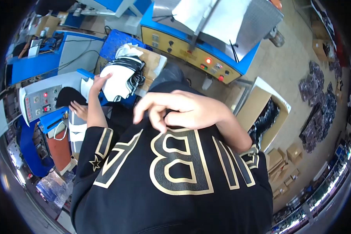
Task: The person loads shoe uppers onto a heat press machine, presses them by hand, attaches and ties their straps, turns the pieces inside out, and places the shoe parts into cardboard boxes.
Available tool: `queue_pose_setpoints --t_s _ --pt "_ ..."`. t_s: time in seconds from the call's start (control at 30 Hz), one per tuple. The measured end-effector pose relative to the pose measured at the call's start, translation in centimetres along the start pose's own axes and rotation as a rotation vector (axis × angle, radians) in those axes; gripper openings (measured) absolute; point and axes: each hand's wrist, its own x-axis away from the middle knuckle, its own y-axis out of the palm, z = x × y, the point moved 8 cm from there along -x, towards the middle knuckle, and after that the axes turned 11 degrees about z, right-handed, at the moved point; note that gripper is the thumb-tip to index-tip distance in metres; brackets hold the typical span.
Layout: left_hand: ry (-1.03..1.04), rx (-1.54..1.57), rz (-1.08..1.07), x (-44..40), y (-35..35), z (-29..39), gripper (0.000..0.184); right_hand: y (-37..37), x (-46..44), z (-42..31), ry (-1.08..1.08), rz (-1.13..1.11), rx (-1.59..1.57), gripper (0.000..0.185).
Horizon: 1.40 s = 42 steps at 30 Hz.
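Observation:
My left hand (99,82) reaches forward at the left, its thumb on top of a fanned stack of white and black cut pieces (119,80), gripping the near edge. The stack rests over a wooden board (154,62). My right hand (189,111) is raised before my chest, over the black shirt with outlined letters. Its fingers are loosely bent and apart, and nothing shows between them. Further left, another hand (78,110), seemingly a co-worker's, touches a black rounded piece (69,97) beside a control panel.
A blue and yellow machine (183,52) with lit buttons and white sheets on its metal top stands ahead. At the right are an open carton (253,107) with black plastic and dark plastic bags (316,105) on the floor. A grey control panel (41,102) stands left.

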Motion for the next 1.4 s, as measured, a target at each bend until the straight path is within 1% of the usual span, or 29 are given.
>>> queue_pose_setpoints --t_s 0.03,0.07,0.1,0.13,0.17,0.2,0.23,0.27,0.33,0.4,0.43,0.47,0.5,0.53,0.57,0.6,0.67,0.73,0.8,0.83,0.87,0.93,1.0,1.07,1.13,1.17,1.27,1.37,1.4 --pt "0.047 -0.015 -0.025 -0.1 0.0 0.5 0.133 -0.6 -0.1 2.2 0.053 0.081 0.062 0.047" --pt "0.091 -0.03 -0.047 -0.8 0.1 0.3 0.133 -1.7 0.1 4.4 0.1 0.147 0.205 0.043" --pt "0.106 -0.051 0.137 -0.5 -0.6 0.1 0.132 -2.6 0.3 6.7 0.203 0.209 0.292 0.042" --pt "0.12 -0.023 0.142 -0.9 -0.4 -0.3 0.136 -3.7 0.7 9.0 0.244 0.269 0.306 0.04" --pt "0.089 0.036 0.076 -1.4 0.1 -1.1 0.133 -5.0 1.1 11.1 0.258 0.34 0.285 0.039" --pt "0.039 0.083 -0.066 1.6 -0.1 1.2 0.126 -6.5 1.6 13.8 0.233 0.414 0.216 0.033" --pt "-0.016 0.122 -0.207 5.0 -0.4 3.8 0.119 -8.0 2.1 16.0 0.208 0.461 0.084 0.034" --pt "-0.015 0.156 -0.16 1.2 0.6 0.5 0.099 -9.4 3.1 17.1 0.283 0.562 -0.01 0.035" --pt "0.079 0.171 -0.043 -0.5 0.4 -0.6 0.092 -12.7 5.8 20.2 0.334 0.772 -0.05 0.032" --pt "0.113 0.212 -0.013 1.0 -0.2 0.6 0.086 -16.3 9.9 24.3 0.361 1.002 0.003 0.032" --pt "0.127 0.236 -0.023 0.8 -0.1 0.3 0.086 -18.6 12.7 27.9 0.321 1.1 0.029 0.029" --pt "0.146 0.261 -0.039 -0.1 0.3 -0.5 0.086 -20.0 15.2 29.5 0.401 1.193 0.058 0.029" --pt "0.159 0.299 -0.029 -1.0 0.2 -1.6 0.081 -21.1 17.9 32.3 0.39 1.282 -0.014 0.028" --pt "0.176 0.335 -0.029 -1.7 0.9 -1.9 0.076 -21.8 21.0 34.5 0.429 1.369 -0.009 0.025" --pt "0.15 0.352 -0.023 3.4 -1.0 2.3 0.066 -23.0 24.5 38.3 0.461 1.393 0.011 0.029" --pt "0.14 0.362 -0.048 3.2 -0.9 2.2 0.058 -22.6 27.6 40.6 0.55 1.47 -0.027 0.026" --pt "0.12 0.355 -0.125 3.5 -0.7 2.6 0.062 -20.5 33.2 44.2 0.759 1.565 -0.128 0.026" --pt "0.002 0.232 -0.146 1.3 -0.3 0.4 0.073 -18.5 37.6 47.4 0.849 1.596 -0.203 0.024" --pt "-0.147 0.383 -0.235 3.2 -0.4 0.7 0.08 -16.4 39.9 49.9 0.89 1.613 -0.245 0.024" --pt "-0.142 0.526 -0.39 2.1 0.8 -0.7 0.078 -15.8 39.9 49.8 0.907 1.618 -0.27 0.023" --pt "-0.135 0.662 -0.552 0.6 1.7 -1.7 0.078 -15.7 39.3 48.9 0.928 1.621 -0.218 0.024" --pt "-0.144 0.629 -0.548 1.2 1.0 -1.5 0.069 -15.1 37.7 47.1 0.982 1.621 -0.117 0.024" --pt "-0.137 0.521 -0.416 0.6 0.2 -1.9 0.067 -16.2 35.4 45.7 0.912 1.648 -0.107 0.026" --pt "-0.169 0.317 -0.397 0.2 -0.1 -1.9 0.076 -17.2 32.6 44.2 0.831 1.661 -0.113 0.028" --pt "-0.187 0.231 -0.332 0.7 -0.5 -1.1 0.085 -18.2 30.1 42.8 0.753 1.658 -0.114 0.03" --pt "-0.168 0.215 -0.216 -0.3 -0.8 -2.0 0.086 -18.8 28.8 42.3 0.702 1.643 -0.101 0.031" --pt "-0.079 0.296 -0.201 -1.1 -0.1 -2.3 0.081 -19.5 26.3 41.0 0.616 1.622 -0.043 0.031" --pt "0.039 0.514 -0.346 0.6 0.8 -0.5 0.075 -20.2 25.6 42.5 0.625 1.579 -0.006 0.025" --pt "0.052 0.545 -0.257 1.1 0.5 -0.3 0.073 -20.0 25.6 42.9 0.658 1.59 -0.052 0.023"
